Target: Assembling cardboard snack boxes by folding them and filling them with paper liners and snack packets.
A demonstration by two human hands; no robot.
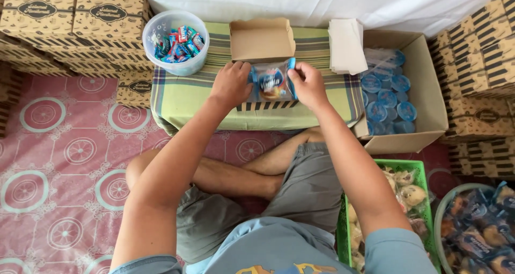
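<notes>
The low table (182,99), covered with a green striped cloth, stood on the pink patterned mat (59,166). Beside it was a big carton (429,91) full of water cups (386,94), and a green crate (416,169) held wrapped muffins. On the table were an open cardboard box (262,39), a plastic tub (177,43) of small candies and a stack of napkins (347,46). The left hand (230,83) and the right hand (308,83) each pinched one end of a snack packet (272,82), holding it just over the box, between them.
</notes>
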